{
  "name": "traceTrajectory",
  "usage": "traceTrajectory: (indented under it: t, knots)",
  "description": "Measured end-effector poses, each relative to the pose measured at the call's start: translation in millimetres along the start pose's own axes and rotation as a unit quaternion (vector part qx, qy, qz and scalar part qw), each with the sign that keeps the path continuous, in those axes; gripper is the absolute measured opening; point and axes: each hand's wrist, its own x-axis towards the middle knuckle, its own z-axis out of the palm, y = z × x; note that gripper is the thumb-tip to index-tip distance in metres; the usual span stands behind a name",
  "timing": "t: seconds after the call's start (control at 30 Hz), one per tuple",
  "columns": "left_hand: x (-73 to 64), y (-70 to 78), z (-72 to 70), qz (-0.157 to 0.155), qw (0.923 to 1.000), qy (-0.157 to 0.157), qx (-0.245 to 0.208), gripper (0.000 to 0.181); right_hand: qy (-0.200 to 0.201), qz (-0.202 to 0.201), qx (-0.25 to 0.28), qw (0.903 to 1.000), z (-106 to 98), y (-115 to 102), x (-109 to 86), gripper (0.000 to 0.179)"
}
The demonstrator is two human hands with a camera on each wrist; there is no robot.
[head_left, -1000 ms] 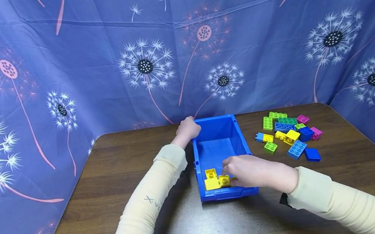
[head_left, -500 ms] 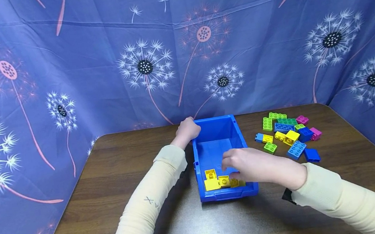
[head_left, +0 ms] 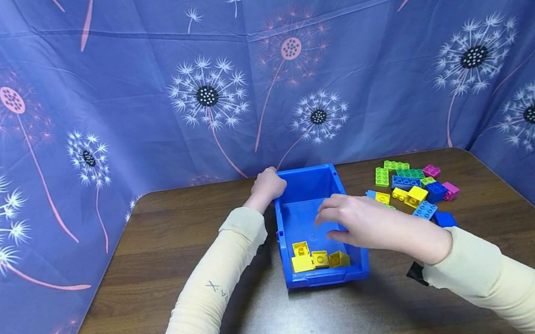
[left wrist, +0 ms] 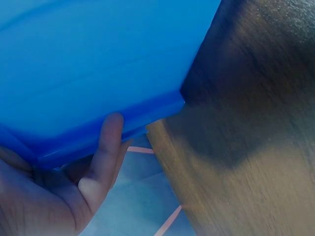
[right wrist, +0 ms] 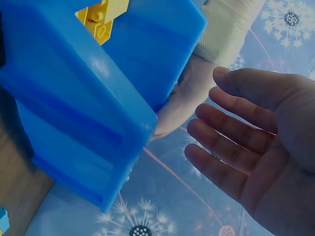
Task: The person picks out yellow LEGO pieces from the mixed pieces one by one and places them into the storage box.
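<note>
A blue plastic bin [head_left: 353,223] stands on the table, its low side toward me. My left hand [head_left: 270,183] grips its far left corner; in the left wrist view that hand's fingers [left wrist: 109,142] curl over the rim. My right hand [head_left: 356,220] hovers over the bin's right wall, fingers loosely spread and holding nothing, as the right wrist view of the hand [right wrist: 261,132] also shows. Several yellow toy bricks lie in the bin's near end: a flat-faced brick [head_left: 303,264], a brick behind it [head_left: 301,249], one beside it [head_left: 320,259] and one at the right [head_left: 338,259].
Right of the bin lies a loose group of toy bricks, among them a lime green brick [head_left: 382,176], a yellow brick [head_left: 417,196], a pink brick [head_left: 450,191] and a light blue brick [head_left: 425,210]. A patterned blue cloth [head_left: 146,92] hangs behind the wooden table [head_left: 156,249].
My right hand has let go of a yellow brick in the bin's near right corner and risen up and away from it. The left hand stays on the rim.
</note>
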Motion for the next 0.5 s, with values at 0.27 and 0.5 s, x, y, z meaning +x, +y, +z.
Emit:
traceTrajectory:
  t: [0.27,0.5]
  knots:
    - [-1.4,0.2,0.7,0.004,1.0000,0.007,0.001,0.040,0.034,0.014,-0.029,0.9989,-5,8,-5.3,0.037]
    - [0.6,-0.8,2.1,0.007,0.9998,0.016,0.014,0.036,0.055,0.034,-0.031,0.9974,-6,20,-10.2,0.040]
